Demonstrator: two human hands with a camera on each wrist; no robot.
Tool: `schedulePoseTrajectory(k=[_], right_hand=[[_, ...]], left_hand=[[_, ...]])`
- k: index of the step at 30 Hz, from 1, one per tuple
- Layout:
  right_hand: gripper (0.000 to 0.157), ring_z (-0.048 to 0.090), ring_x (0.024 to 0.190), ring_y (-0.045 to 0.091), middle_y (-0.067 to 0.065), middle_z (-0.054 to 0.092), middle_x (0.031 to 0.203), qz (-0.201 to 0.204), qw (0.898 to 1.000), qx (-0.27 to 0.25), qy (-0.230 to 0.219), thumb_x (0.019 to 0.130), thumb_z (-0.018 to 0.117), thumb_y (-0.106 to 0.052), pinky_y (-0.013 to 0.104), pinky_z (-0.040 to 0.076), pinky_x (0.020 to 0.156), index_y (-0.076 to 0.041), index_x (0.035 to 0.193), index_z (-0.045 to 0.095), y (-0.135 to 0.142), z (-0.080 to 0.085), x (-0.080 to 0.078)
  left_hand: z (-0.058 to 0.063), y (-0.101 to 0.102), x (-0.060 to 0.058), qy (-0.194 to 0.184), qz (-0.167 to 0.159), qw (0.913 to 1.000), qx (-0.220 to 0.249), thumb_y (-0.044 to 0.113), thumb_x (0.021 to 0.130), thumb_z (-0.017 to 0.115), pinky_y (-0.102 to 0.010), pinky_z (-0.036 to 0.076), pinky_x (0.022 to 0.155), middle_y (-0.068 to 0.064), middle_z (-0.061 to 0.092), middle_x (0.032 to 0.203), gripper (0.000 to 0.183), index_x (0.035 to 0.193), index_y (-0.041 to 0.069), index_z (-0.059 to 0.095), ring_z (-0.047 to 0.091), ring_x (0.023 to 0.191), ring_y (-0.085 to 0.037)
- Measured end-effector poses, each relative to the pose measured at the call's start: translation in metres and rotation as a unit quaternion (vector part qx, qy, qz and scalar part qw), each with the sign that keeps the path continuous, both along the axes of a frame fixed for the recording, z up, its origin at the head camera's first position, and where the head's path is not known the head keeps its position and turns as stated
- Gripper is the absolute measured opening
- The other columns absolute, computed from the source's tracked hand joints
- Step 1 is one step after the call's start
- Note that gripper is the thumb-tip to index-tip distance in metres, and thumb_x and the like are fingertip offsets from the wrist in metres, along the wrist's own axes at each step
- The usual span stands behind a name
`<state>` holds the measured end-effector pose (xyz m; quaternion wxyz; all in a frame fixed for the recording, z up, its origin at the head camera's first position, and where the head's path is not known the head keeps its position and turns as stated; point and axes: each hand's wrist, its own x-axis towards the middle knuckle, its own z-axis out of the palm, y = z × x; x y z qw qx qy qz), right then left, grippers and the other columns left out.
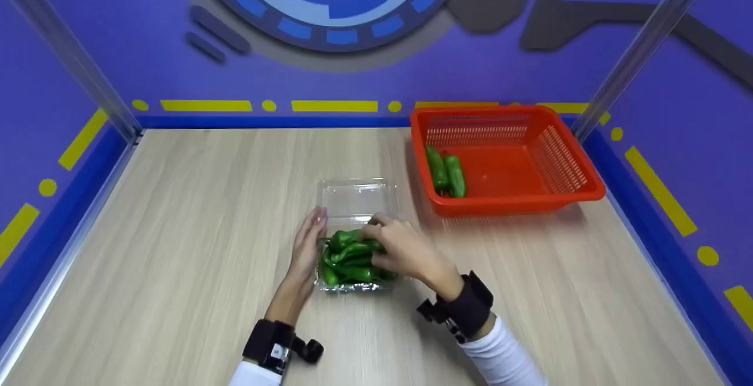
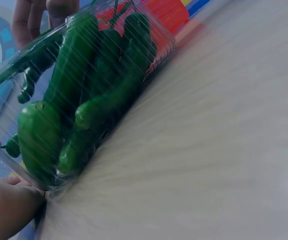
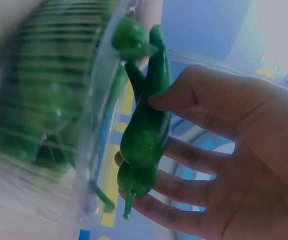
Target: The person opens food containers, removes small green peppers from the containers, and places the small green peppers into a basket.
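A clear plastic clamshell box [image 1: 360, 286] stands on the table with its lid [image 1: 356, 200] flipped back, filled with several green peppers [image 1: 353, 250]. My left hand [image 1: 305, 250] rests along the box's left side, its fingers straight. Over the box's right part, my right hand [image 1: 406, 248] reaches in from above. The right wrist view shows its thumb and fingers pinching a green pepper [image 3: 146, 135] beside the rim, other peppers close behind. Through the box wall in the left wrist view, peppers [image 2: 73, 65] lie piled at different angles.
A red plastic basket [image 1: 500, 203] stands at the back right, holding two green peppers [image 1: 436, 168] against its left side. Purple printed panels [image 1: 341, 86] enclose the light wood table [image 1: 206, 245] at the back and both sides.
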<state>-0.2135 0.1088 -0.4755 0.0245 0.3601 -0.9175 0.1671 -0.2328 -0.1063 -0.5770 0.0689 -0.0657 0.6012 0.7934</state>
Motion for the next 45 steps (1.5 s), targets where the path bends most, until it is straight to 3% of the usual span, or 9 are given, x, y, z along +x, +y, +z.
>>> schedulePoseTrajectory(k=[6, 13, 19, 25, 28, 33, 37, 40, 45], right_hand=[[0.035, 0.068, 0.087, 0.022, 0.006, 0.067, 0.114, -0.026, 0.998, -0.049, -0.009, 0.083, 0.075, -0.006, 0.037, 0.063, 0.071, -0.015, 0.117, 0.073, 0.013, 0.013, -0.009], [0.037, 0.069, 0.094, 0.024, 0.009, 0.068, 0.116, -0.045, 0.991, -0.114, 0.06, 0.082, 0.077, -0.004, 0.039, 0.063, 0.079, -0.013, 0.118, 0.072, 0.031, 0.027, -0.011], [0.039, 0.069, 0.093, 0.022, 0.01, 0.068, 0.12, -0.08, 0.975, -0.177, 0.103, 0.08, 0.078, -0.001, 0.034, 0.061, 0.075, -0.011, 0.118, 0.072, 0.045, 0.04, -0.012], [0.038, 0.069, 0.095, 0.023, 0.015, 0.066, 0.124, -0.122, 0.948, -0.26, 0.136, 0.083, 0.074, 0.002, 0.028, 0.062, 0.072, -0.005, 0.12, 0.072, 0.057, 0.051, -0.012], [0.037, 0.069, 0.104, 0.028, 0.018, 0.067, 0.124, -0.139, 0.927, -0.31, 0.161, 0.083, 0.074, 0.003, 0.033, 0.063, 0.085, -0.002, 0.12, 0.071, 0.061, 0.056, -0.013], [0.036, 0.067, 0.102, 0.027, 0.019, 0.067, 0.123, -0.18, 0.889, -0.377, 0.188, 0.084, 0.073, 0.003, 0.02, 0.056, 0.08, 0.0, 0.12, 0.071, 0.071, 0.062, -0.013], [0.035, 0.066, 0.107, 0.027, 0.017, 0.068, 0.124, -0.207, 0.865, -0.411, 0.202, 0.086, 0.073, 0.003, 0.017, 0.051, 0.082, -0.002, 0.121, 0.072, 0.079, 0.066, -0.013], [0.035, 0.065, 0.111, 0.029, 0.015, 0.069, 0.124, -0.22, 0.854, -0.424, 0.206, 0.086, 0.074, 0.002, 0.019, 0.05, 0.086, -0.003, 0.12, 0.073, 0.083, 0.068, -0.012], [0.034, 0.064, 0.115, 0.029, 0.014, 0.069, 0.124, -0.233, 0.849, -0.426, 0.208, 0.087, 0.075, 0.0, 0.024, 0.05, 0.092, -0.004, 0.121, 0.073, 0.089, 0.068, -0.011]], left_hand=[[0.003, 0.003, -0.008, -0.008, 0.008, 0.9999, 0.004, 0.031, 0.11, 0.044, -0.051, 0.009, 0.132, -0.006, 0.025, 0.171, 0.06, 0.163, 0.014, 0.023, 0.023, 0.158, -0.033], [0.001, 0.003, -0.007, -0.01, 0.006, 0.9999, 0.008, 0.032, 0.109, 0.044, -0.051, 0.008, 0.132, -0.005, 0.025, 0.171, 0.06, 0.163, 0.016, 0.023, 0.022, 0.158, -0.032], [0.003, 0.001, -0.006, -0.018, 0.0, 0.9998, -0.005, 0.036, 0.109, 0.044, -0.049, 0.009, 0.133, -0.001, 0.025, 0.171, 0.062, 0.164, 0.018, 0.022, 0.021, 0.158, -0.029], [0.003, 0.001, -0.007, -0.021, 0.0, 0.9998, -0.004, 0.035, 0.109, 0.043, -0.047, 0.009, 0.133, 0.0, 0.025, 0.171, 0.061, 0.164, 0.019, 0.021, 0.021, 0.159, -0.028], [0.003, 0.0, -0.008, -0.023, 0.0, 0.9997, -0.005, 0.036, 0.109, 0.044, -0.048, 0.008, 0.133, 0.002, 0.026, 0.17, 0.061, 0.164, 0.022, 0.022, 0.022, 0.158, -0.028], [0.003, -0.001, -0.007, -0.023, 0.001, 0.9997, -0.007, 0.037, 0.108, 0.045, -0.049, 0.009, 0.133, 0.003, 0.027, 0.17, 0.061, 0.163, 0.023, 0.023, 0.023, 0.158, -0.027], [0.004, -0.001, -0.007, -0.02, 0.002, 0.9997, -0.01, 0.037, 0.108, 0.045, -0.049, 0.009, 0.133, 0.003, 0.027, 0.17, 0.061, 0.163, 0.022, 0.023, 0.025, 0.157, -0.027], [0.004, -0.002, -0.006, -0.02, 0.005, 0.9997, -0.013, 0.037, 0.109, 0.045, -0.049, 0.01, 0.133, 0.002, 0.028, 0.17, 0.06, 0.163, 0.022, 0.024, 0.026, 0.156, -0.027], [0.004, -0.001, -0.006, -0.02, 0.002, 0.9996, -0.019, 0.037, 0.109, 0.044, -0.05, 0.011, 0.132, 0.002, 0.028, 0.17, 0.06, 0.163, 0.022, 0.025, 0.026, 0.156, -0.027]])
